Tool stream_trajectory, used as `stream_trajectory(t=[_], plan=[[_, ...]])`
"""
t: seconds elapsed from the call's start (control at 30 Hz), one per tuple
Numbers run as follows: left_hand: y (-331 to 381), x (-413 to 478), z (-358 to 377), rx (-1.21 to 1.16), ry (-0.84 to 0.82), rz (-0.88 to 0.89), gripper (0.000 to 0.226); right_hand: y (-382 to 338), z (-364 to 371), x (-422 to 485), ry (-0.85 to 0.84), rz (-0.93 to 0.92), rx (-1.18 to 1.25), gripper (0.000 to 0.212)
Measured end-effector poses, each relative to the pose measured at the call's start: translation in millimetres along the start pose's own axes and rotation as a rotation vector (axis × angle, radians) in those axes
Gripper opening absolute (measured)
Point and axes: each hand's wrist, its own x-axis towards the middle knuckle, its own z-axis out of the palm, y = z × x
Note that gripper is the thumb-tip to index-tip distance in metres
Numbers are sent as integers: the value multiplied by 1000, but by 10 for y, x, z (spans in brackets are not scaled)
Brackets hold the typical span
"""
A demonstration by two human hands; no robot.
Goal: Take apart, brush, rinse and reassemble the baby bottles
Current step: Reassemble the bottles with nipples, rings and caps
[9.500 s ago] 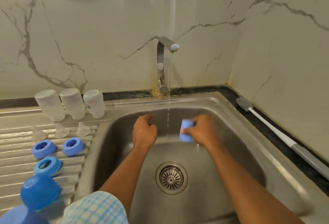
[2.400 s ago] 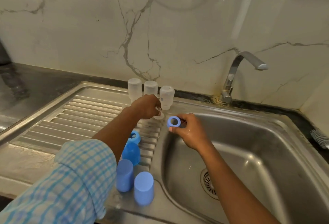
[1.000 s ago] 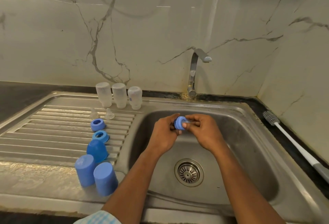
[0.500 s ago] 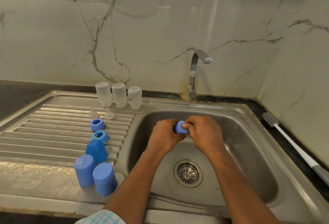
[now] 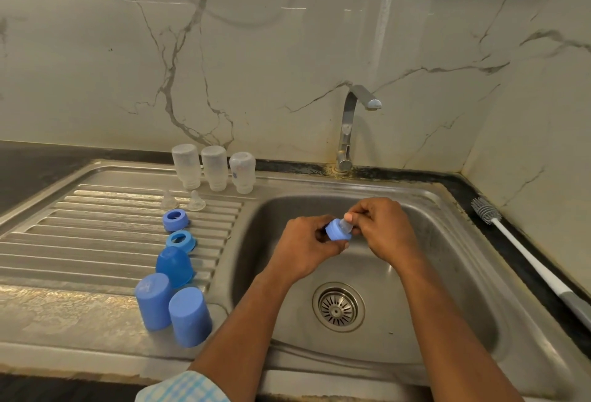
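Centre frame, over the sink [image 5: 454, 277]: both forearms rise from the lower edge, wrists bent inward, hands meeting. Left hand [image 5: 303, 246] curled round a blue ring [image 5: 334, 232]. Right hand [image 5: 382, 232] pinching a clear teat [image 5: 346, 225] seated in that ring. Left of frame, on the drainboard [image 5: 96, 235]: three upturned bottles [image 5: 213, 171], two teats [image 5: 196, 201], two rings [image 5: 174, 220], three blue caps [image 5: 188, 317]. Right edge: brush [image 5: 524, 254]. Tap [image 5: 348, 126] behind the sink.

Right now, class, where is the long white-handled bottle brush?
Head view: the long white-handled bottle brush lies on the dark counter right of the steel sink basin.
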Motion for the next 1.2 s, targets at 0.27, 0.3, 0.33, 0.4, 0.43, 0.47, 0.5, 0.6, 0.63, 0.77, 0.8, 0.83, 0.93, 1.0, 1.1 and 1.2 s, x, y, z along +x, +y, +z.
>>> stream_trajectory(t=[0.27, 0.3, 0.33, 0.4, 0.43, 0.47, 0.5, 0.6, 0.63, 0.77, 0.8, 0.83, 0.93, 1.0, 1.1, 1.2], plan=[[-9, 54, 13, 167, 123, -37, 21, -154, 41, -38, 25, -85, -92, 12], [-21, 57, 18, 162, 112, -30, 22, -152, 39, -42, 26, -88, -98, 12], [-32, 57, 16, 153, 96, -17, 22, -149, 33, -48, 30, -88, -105, 12], [-39, 49, 7, 130, 58, 18, 26, -129, 14, -53, 45, -86, -116, 12], [-42, 48, -4, 117, 44, 41, 28, -115, 0, -52, 50, -84, -116, 12], [-39, 45, -16, 98, 28, 66, 29, -105, -19, -53, 53, -79, -115, 12], [-32, 39, -26, 79, 9, 81, 30, -87, -31, -50, 50, -73, -111, 12], [1, 0, -23, 49, -14, 60, 36, -33, -45, -37, 37, -59, -74, 11], [13, -11, -14, 39, 6, 42, 35, -27, -32, -30, 40, -50, -36, 11], [88, -29, 69, -37, 168, -53, 22, -62, 1, -55, 31, 63, 245, 34], [111, -26, 76, -42, 219, -66, 19, -89, 12, -71, -16, 107, 321, 40], [126, -26, 81, -38, 258, -71, 18, -109, 35, -83, -70, 134, 369, 37], [132, -23, 80, -1, 280, -68, 19, -155, 109, -108, -123, 123, 360, 23], [133, -17, 85, -28, 236, -56, 29, -134, 145, -89, -60, 128, 350, 21], [107, -10, 107, -5, 144, -91, 73, -173, 92, -61, 73, 110, 290, 28], [63, -8, 105, 44, 156, -179, 86, -444, -184, -76, 486, -101, 305, 37]])
